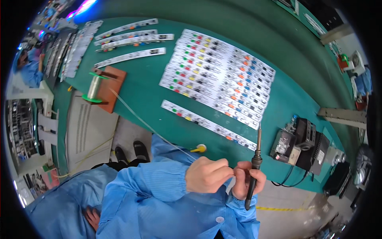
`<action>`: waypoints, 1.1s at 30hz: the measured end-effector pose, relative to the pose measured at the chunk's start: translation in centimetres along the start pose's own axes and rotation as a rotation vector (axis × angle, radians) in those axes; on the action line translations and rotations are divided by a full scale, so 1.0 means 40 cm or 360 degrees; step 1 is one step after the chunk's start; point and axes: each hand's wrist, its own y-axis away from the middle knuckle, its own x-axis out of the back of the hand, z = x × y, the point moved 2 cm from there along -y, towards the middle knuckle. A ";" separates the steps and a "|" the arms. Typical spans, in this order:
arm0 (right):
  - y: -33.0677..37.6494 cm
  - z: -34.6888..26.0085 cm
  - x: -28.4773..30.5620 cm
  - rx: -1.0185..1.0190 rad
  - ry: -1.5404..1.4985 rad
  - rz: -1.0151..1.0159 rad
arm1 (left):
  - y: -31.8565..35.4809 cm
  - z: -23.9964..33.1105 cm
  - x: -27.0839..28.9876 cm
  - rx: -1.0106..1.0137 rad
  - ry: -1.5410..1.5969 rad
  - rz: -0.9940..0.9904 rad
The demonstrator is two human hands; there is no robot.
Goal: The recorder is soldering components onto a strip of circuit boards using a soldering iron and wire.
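My left hand (209, 175) is closed in a pinch in front of my body, gripping thin solder wire (149, 126). That wire runs back to a solder spool (94, 88) with green flanges on a brown block (116, 85). Close beside it, my right hand (248, 181) is closed around the dark handle of a soldering iron (254, 171). The iron stands nearly upright, its tip pointing away over the bench. A single white strip board (209, 124) with coloured parts lies just beyond my hands. Past it, several similar boards (217, 75) sit in a close stack of rows.
More strip boards (131, 39) lie at the far left. On the right are a holder with metal wool (283, 144), a dark box (314, 151) and cables. A small yellow-and-white item (200, 148) rests by the bench's near edge. At left, another person's hand (92, 217) shows.
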 end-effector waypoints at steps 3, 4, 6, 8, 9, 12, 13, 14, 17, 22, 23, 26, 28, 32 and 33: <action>-0.005 0.004 0.044 0.0072 0.0173 0.0234 | -0.005 -0.006 0.009 0.0195 0.0150 0.0111; -0.018 0.011 0.065 0.0092 0.0258 0.0338 | -0.007 -0.011 0.015 0.0267 0.0182 0.0167; -0.041 0.007 0.113 0.0003 0.0357 0.0354 | -0.012 -0.029 0.025 0.0342 0.0138 0.0293; -0.071 0.003 0.147 0.0049 0.0211 0.0191 | -0.023 -0.050 0.014 0.0413 0.0115 0.0283; -0.081 0.002 0.159 0.0000 0.0239 0.0192 | -0.027 -0.060 0.008 0.0484 0.0088 0.0298; -0.108 -0.012 0.177 0.0019 0.0411 -0.0014 | -0.040 -0.069 -0.017 0.0449 0.0015 0.0269; -0.110 -0.025 0.181 0.0013 0.0415 -0.0013 | -0.043 -0.073 -0.024 0.0451 0.0026 0.0269; -0.110 -0.029 0.185 -0.0232 0.0394 -0.0015 | -0.046 -0.076 -0.032 0.0435 -0.0023 0.0234; -0.118 -0.020 0.190 -0.0543 0.0264 0.0067 | -0.052 -0.093 -0.054 0.0408 -0.0046 0.0218; -0.135 -0.004 0.197 -0.0699 0.0230 -0.0020 | -0.046 -0.113 -0.072 0.0379 -0.0054 0.0192; -0.136 -0.003 0.197 -0.0725 0.0236 -0.0030 | -0.045 -0.115 -0.074 0.0376 -0.0059 0.0186; -0.137 -0.001 0.196 -0.0837 0.0180 -0.0005 | -0.045 -0.116 -0.075 0.0382 -0.0058 0.0178; -0.138 0.002 0.194 -0.0886 0.0188 -0.0002 | -0.047 -0.116 -0.075 0.0390 -0.0047 0.0178; -0.145 0.005 0.192 -0.0926 0.0168 -0.0030 | -0.050 -0.117 -0.075 0.0397 -0.0058 0.0158; -0.147 0.005 0.192 -0.0973 0.0162 -0.0019 | -0.050 -0.117 -0.075 0.0393 -0.0061 0.0158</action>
